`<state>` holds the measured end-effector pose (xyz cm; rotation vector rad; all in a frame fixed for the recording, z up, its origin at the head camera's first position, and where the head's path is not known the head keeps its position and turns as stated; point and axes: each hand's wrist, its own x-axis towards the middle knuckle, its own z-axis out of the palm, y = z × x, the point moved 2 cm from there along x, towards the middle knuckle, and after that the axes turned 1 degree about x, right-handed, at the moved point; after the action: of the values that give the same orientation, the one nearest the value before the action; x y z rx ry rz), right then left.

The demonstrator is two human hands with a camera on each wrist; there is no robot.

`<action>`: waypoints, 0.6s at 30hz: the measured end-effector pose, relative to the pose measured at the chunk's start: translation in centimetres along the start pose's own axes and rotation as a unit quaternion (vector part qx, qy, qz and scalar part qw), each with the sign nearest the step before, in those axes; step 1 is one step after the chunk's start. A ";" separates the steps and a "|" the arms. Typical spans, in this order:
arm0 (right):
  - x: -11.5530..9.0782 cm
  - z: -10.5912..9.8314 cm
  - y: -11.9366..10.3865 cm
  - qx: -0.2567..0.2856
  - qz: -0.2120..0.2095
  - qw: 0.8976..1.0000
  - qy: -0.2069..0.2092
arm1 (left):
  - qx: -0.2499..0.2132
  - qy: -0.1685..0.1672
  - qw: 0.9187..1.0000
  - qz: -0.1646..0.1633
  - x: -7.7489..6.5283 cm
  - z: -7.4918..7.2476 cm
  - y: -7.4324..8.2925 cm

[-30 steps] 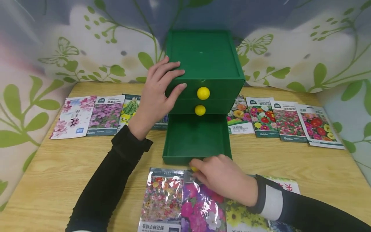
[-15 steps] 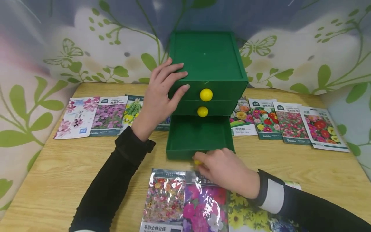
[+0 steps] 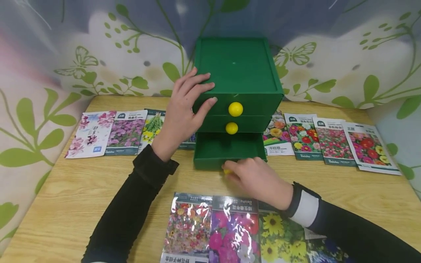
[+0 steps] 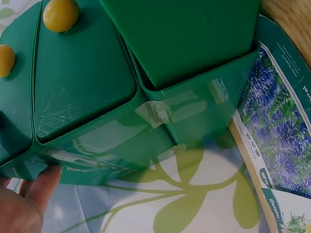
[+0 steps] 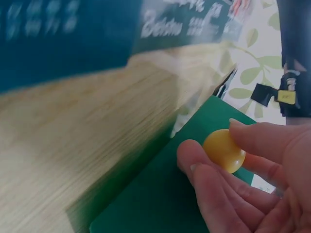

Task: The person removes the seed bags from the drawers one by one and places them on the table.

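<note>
A small green chest of drawers (image 3: 240, 69) with round yellow knobs stands on the wooden table. Its bottom drawer (image 3: 206, 163) is pulled partly out, and the visible part inside is bare. My left hand (image 3: 185, 107) rests on the upper left edge of the chest, fingers extended over the top and thumb against the front; the left wrist view shows only part of this hand at the chest's side. With thumb and fingers, my right hand (image 3: 258, 179) pinches the bottom drawer's yellow knob (image 5: 223, 150), which the hand mostly hides in the head view.
Flower seed packets lie left of the chest, such as a purple-flowered packet (image 3: 126, 133), and right of it, such as a red-flowered packet (image 3: 370, 146). Several more, including a pink-flowered packet (image 3: 235, 233), lie in front. A patterned cloth backdrop (image 3: 131, 54) hangs behind.
The bottom drawer has slid further into the chest, with my right hand moving inward on its knob. My left hand stays on the chest. The view has shifted slightly.
</note>
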<state>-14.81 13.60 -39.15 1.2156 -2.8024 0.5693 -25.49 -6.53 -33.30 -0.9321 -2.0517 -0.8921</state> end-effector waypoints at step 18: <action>1.4 0.5 2.0 0.010 0.021 1.000 -0.013 | -0.001 0.005 1.000 -0.003 -0.1 0.0 0.1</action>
<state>-17.10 13.74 -39.97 1.1775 -2.8578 0.5888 -25.35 -6.47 -33.32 -0.9217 -2.0455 -0.9003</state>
